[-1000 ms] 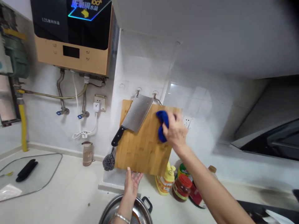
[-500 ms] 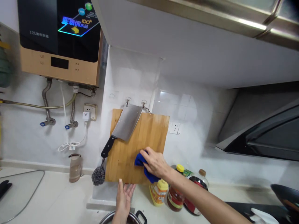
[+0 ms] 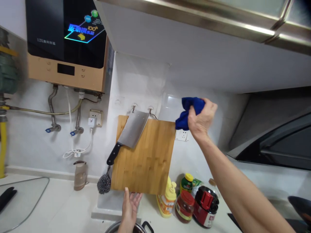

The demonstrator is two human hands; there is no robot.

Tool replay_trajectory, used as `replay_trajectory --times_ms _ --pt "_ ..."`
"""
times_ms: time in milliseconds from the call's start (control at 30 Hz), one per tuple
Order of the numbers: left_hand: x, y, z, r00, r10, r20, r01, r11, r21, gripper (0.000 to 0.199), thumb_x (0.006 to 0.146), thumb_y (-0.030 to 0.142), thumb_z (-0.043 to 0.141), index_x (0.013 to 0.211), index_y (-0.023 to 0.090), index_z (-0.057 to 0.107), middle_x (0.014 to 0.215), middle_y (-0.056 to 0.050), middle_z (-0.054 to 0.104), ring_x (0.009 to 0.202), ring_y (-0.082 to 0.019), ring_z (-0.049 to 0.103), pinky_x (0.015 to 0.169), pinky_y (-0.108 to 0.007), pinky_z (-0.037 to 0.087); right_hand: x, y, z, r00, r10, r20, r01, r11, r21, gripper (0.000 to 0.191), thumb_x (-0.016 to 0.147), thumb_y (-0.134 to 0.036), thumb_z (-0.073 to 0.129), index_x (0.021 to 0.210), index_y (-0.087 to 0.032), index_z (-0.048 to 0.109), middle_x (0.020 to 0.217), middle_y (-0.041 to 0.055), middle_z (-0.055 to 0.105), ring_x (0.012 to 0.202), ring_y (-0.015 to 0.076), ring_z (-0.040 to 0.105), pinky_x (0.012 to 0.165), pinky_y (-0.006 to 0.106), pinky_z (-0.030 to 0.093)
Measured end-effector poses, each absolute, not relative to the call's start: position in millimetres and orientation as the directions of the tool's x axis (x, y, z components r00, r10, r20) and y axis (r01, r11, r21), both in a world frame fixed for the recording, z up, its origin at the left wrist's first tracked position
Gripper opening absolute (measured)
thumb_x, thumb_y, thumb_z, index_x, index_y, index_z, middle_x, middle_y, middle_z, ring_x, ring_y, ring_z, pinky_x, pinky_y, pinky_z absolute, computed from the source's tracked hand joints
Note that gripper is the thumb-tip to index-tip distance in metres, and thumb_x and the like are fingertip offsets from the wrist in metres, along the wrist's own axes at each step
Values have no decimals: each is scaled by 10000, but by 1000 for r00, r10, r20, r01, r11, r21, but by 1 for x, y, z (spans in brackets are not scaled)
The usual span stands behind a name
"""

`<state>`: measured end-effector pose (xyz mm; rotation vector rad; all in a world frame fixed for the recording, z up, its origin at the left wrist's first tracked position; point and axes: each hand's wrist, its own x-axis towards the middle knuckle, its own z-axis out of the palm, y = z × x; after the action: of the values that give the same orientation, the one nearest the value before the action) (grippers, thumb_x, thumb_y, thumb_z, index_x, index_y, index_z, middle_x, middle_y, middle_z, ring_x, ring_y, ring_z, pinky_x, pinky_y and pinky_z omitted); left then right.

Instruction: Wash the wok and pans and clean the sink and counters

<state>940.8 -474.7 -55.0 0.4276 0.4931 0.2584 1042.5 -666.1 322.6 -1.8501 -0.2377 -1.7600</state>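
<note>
A wooden cutting board (image 3: 145,158) hangs from a wall hook. In front of its upper left part a cleaver (image 3: 134,127) hangs tilted, black handle down. My left hand (image 3: 130,207) is at the board's bottom edge, thumb at the front and the other fingers under or behind it, steadying it. My right hand (image 3: 202,118) grips a crumpled blue cloth (image 3: 183,119) near the board's upper right corner, in front of the wall. Whether the cloth touches the board's edge I cannot tell. A steel wool scrubber (image 3: 104,183) hangs beside the board's lower left edge.
Below the board stands a pot (image 3: 114,228). To its right are a yellow squeeze bottle (image 3: 167,202), a red-lidded jar (image 3: 185,205) and a red-black container (image 3: 206,207). Left are a plastic jug (image 3: 80,174) and a water heater (image 3: 65,69). A wall socket (image 3: 182,135) sits behind the cloth.
My right hand has lifted the blue cloth off the board's lower face, up and right to its upper right corner. My left hand stays at the bottom edge. The view has shifted slightly.
</note>
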Motion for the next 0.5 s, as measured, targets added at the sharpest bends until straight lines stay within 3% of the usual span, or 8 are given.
replay_trajectory --times_ms 133,233,333,433,500 --pt "938 -477 -57 847 331 -416 -130 888 442 579 888 452 573 1365 153 436 1475 -260 406 1222 -350 586 1011 -452 521 1006 -670 275 149 -145 978 618 -758 -207 449 850 -330 543 1271 -186 478 1209 117 582 1125 267 570 986 476 455" --pt "934 -478 -57 852 335 -401 -144 888 437 636 857 493 598 1367 163 409 1501 -278 354 1196 -342 609 996 -465 529 983 -643 214 281 132 951 739 -662 -126 418 873 -327 550 1271 -210 502 1203 93 624 1113 232 600 988 413 484" --pt "931 -478 -57 870 337 -360 -169 889 425 595 846 514 602 1308 164 465 1403 -257 477 1166 -314 633 996 -470 528 975 -603 156 387 322 864 764 -637 -105 356 897 -306 521 1239 -209 550 1193 96 632 1067 209 625 904 342 535" --pt "932 -479 -58 872 327 -364 -169 899 403 533 850 508 607 1274 203 502 1285 -196 586 1131 -287 654 996 -472 526 978 -565 117 475 349 807 680 -728 -86 368 903 -288 497 1252 -189 564 1223 125 609 1024 221 636 789 317 559" --pt "933 -479 -59 869 317 -380 -162 908 387 510 859 480 618 1284 227 495 1251 -169 614 1091 -266 672 984 -456 534 979 -546 103 496 361 790 630 -775 -42 379 905 -259 482 1263 -166 565 1231 150 599 1050 242 619 804 331 549"
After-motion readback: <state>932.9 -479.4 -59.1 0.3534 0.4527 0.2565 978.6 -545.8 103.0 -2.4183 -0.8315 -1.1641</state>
